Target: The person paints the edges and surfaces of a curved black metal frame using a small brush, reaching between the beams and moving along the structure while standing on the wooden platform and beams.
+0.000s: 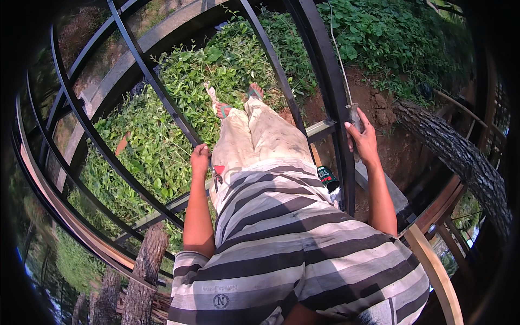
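Black metal bar [157,86] is gripped by the left hand [200,156], fingertips hidden; beside the thick beam [327,76], a grey handle [355,116] with thin rod [340,58] is held by the right hand [366,138].

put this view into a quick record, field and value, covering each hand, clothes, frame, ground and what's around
left hand: fingers curled at a dark bar
right hand: holding a greyish handle, beside a thick dark beam
rod: long, thin, running up the picture from the handle
clothes: striped shirt, pale stained trousers
frame: dark bars and beams, several at left
ground: green plants, brown soil
around: rough-barked trunk at right
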`<state>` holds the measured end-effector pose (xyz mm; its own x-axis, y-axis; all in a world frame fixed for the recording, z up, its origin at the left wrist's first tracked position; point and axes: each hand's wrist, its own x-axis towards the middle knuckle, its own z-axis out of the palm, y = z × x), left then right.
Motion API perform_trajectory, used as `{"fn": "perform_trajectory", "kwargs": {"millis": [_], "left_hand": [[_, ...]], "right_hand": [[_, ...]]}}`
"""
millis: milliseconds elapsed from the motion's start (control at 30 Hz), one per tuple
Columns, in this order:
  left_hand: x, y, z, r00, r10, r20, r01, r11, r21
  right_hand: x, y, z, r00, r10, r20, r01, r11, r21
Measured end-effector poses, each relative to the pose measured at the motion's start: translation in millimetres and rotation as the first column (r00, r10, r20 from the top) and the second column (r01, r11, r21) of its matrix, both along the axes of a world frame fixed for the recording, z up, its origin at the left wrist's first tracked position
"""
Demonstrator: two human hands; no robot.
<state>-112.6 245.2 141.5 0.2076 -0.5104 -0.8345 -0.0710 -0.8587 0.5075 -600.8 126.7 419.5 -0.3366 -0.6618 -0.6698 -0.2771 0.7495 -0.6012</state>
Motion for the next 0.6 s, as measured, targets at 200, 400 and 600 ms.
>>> {"fn": "perform_trajectory", "kwargs": {"millis": [200,400,600], "left_hand": [[8.9,6.2,-8.2,1.000,-0.025,0.015,0.025,1.000,0.013],[21.6,20.0,-14.4,0.997,0.006,0.076,-0.010,0.999,0.044],[18.9,22.9,-13.8,0.996,0.082,0.039,-0.083,0.996,0.014]], "right_hand": [[14.7,-1.4,14.0,0.998,0.055,-0.013,-0.055,0.998,0.011],[27.5,3.8,20.5,0.996,0.092,0.015,-0.092,0.996,0.013],[32.9,9.4,32.1,0.993,0.115,0.018,-0.115,0.991,0.065]]}}
